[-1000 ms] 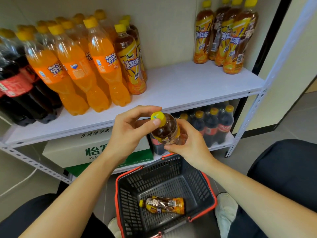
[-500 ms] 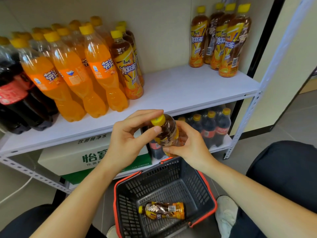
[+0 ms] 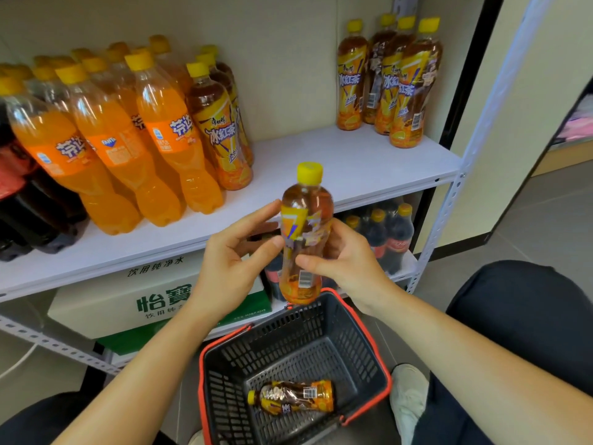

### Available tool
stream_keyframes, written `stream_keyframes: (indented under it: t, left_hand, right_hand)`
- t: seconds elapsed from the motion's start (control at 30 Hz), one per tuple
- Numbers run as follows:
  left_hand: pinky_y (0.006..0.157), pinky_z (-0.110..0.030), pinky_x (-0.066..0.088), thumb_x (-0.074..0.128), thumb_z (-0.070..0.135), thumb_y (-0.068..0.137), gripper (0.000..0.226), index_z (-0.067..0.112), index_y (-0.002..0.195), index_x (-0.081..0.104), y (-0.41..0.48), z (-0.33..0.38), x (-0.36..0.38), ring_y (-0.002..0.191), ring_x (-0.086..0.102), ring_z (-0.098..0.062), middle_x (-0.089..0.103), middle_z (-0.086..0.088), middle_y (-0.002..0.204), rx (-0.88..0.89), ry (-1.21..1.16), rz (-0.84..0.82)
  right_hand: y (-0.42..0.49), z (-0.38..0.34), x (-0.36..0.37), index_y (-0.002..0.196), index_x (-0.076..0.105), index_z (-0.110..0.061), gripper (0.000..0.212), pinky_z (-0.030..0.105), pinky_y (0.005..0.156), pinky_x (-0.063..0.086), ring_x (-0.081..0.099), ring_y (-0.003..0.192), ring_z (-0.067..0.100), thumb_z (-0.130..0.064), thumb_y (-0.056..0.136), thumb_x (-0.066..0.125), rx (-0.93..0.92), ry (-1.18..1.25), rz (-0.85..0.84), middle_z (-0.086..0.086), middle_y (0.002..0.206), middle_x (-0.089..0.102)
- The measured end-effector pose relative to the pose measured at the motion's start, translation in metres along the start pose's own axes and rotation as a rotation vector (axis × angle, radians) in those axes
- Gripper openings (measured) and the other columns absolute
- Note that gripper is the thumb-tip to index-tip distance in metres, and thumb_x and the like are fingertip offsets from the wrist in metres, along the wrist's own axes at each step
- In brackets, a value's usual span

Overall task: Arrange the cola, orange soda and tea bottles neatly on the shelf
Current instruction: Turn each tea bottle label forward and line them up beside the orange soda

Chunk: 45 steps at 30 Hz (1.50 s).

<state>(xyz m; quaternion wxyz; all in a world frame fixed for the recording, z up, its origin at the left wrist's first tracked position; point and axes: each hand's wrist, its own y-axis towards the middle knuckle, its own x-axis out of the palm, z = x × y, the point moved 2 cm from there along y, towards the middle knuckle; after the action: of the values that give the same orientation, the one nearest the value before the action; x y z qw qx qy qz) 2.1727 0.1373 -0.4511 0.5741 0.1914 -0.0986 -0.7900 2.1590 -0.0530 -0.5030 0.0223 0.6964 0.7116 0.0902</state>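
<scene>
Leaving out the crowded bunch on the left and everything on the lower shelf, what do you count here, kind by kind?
Tea bottles: 6, namely the standing group of 4 at the right end of the shelf, the held bottle between left hand and right hand, and the lying bottle in the basket
Baskets: 1
Total: 7

Cola bottles (image 3: 29, 213) cut by left edge; carton (image 3: 106, 303) text partly hidden
</scene>
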Motion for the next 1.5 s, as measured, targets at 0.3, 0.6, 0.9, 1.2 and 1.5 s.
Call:
stream_keyframes:
  t: [0.3,0.6,0.9,1.2,1.5]
  left_hand:
    - [0.095,-0.022,0.053,0.082,0.017,0.074,0.075,0.016,0.144,0.054,0.002,-0.003,0.016,0.116,0.065,-0.008,0.066,-0.001,0.135,-0.046,0.053,-0.138]
    - [0.085,-0.027,0.058,0.09,0.025,0.068,0.071,0.029,0.134,0.061,0.018,0.008,0.022,0.108,0.067,-0.01,0.07,0.002,0.128,0.046,-0.077,0.013]
    - [0.078,-0.031,0.059,0.083,0.022,0.08,0.051,0.037,0.127,0.071,0.029,0.01,0.022,0.097,0.07,-0.015,0.076,0.003,0.113,0.029,-0.233,0.017]
    - [0.066,-0.029,0.06,0.083,0.032,0.075,0.035,0.039,0.108,0.076,0.029,0.007,0.017,0.084,0.071,-0.016,0.073,0.007,0.104,0.002,-0.19,0.053]
    - [0.087,-0.029,0.06,0.073,-0.01,0.085,0.05,0.03,0.117,0.073,0.033,-0.001,-0.015,0.107,0.07,-0.008,0.076,0.01,0.113,0.036,0.22,-0.033]
  right_hand:
    - [0.018,-0.037,-0.02,0.132,0.057,-0.016,0.051,0.052,0.092,0.059,0.069,0.116,0.03,-0.03,0.086,0.071,0.176,0.563,0.022,0.012,0.126,0.072]
    - [0.024,-0.048,-0.022,0.136,0.057,-0.007,0.049,0.046,0.091,0.06,0.067,0.12,0.033,-0.012,0.088,0.068,0.242,0.733,-0.078,0.02,0.134,0.065]
    - [0.029,-0.048,-0.021,0.127,0.063,-0.004,0.051,0.038,0.08,0.063,0.074,0.102,0.026,-0.027,0.082,0.072,0.332,0.854,-0.021,0.018,0.115,0.073]
    - [0.028,-0.047,-0.022,0.143,0.053,-0.002,0.062,0.037,0.079,0.062,0.07,0.109,0.026,-0.03,0.089,0.068,0.289,0.71,-0.051,0.021,0.137,0.063]
    - [0.035,-0.053,-0.021,0.135,0.057,-0.006,0.052,0.043,0.08,0.061,0.071,0.112,0.029,-0.02,0.087,0.073,0.157,0.464,0.055,0.013,0.123,0.072]
